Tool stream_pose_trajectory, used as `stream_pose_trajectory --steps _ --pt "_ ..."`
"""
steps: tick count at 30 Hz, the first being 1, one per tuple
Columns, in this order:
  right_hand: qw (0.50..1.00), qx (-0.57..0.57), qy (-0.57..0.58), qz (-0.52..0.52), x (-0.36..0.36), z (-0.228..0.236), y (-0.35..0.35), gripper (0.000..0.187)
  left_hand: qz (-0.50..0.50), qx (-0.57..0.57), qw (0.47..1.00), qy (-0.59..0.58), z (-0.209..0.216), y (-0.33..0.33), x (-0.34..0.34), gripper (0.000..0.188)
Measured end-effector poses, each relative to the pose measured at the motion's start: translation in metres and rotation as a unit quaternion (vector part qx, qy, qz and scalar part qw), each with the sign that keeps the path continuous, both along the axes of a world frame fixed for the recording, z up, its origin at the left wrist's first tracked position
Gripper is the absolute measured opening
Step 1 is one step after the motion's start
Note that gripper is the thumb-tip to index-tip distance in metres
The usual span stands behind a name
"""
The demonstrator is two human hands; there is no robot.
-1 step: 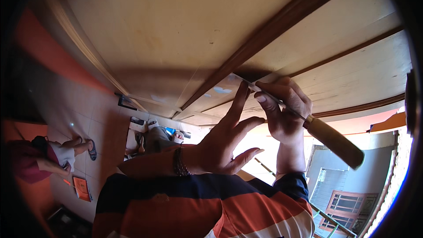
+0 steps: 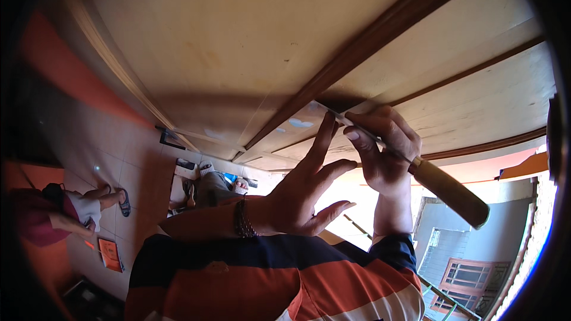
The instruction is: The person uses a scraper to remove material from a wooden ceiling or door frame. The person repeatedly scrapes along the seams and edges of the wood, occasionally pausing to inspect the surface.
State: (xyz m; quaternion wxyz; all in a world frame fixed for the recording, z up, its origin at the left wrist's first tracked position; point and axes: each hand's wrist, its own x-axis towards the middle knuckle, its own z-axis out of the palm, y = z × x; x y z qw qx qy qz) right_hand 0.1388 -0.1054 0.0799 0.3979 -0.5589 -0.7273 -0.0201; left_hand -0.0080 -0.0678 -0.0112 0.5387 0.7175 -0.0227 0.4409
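My right hand [image 2: 385, 151] pinches the blade of a chisel [image 2: 450, 193] with a wooden handle, which slants down to the right past the wrist. The blade's tip meets a dark wood strip [image 2: 333, 74] set across a pale wooden panel [image 2: 226, 41]. My left hand [image 2: 297, 193] has its fingers spread. Its index fingertip rests against the blade close to the tip, and the thumb stands apart. Part of the tip is hard to see in the shadow at the strip's edge.
Further dark strips [image 2: 464, 71] cross the panel. At lower left a seated person [image 2: 56, 220] is near an orange-covered object [image 2: 111, 254] on the tiled floor [image 2: 143, 172]. Green railings [image 2: 449, 300] and a window [image 2: 473, 279] show at lower right.
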Motion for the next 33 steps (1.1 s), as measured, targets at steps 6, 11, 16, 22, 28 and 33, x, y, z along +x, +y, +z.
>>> stream_pose_trajectory --steps 6,11,16,22,28,33 --pt "0.999 0.03 -0.022 -0.018 0.001 0.034 0.001 0.018 -0.001 0.01 1.0 -0.012 0.031 0.0 0.003 0.052" --pt "0.999 0.041 0.006 -0.008 0.003 0.035 0.002 0.018 -0.01 0.014 1.0 0.0 0.035 0.002 0.001 0.05" --pt "0.998 0.028 -0.052 0.0 0.004 0.037 0.005 0.021 -0.007 0.015 1.0 0.01 0.033 0.001 0.0 0.05" --pt "0.994 0.012 -0.106 0.023 -0.006 0.048 0.008 0.019 0.022 0.037 0.999 0.016 0.029 0.001 -0.003 0.052" --pt "0.997 -0.001 -0.079 0.001 -0.008 0.052 0.011 0.02 0.036 0.053 0.997 0.032 0.034 0.003 -0.008 0.052" --pt "0.996 0.012 -0.087 0.002 -0.01 0.05 0.013 0.02 0.045 0.048 0.998 0.012 0.032 0.0 -0.009 0.053"
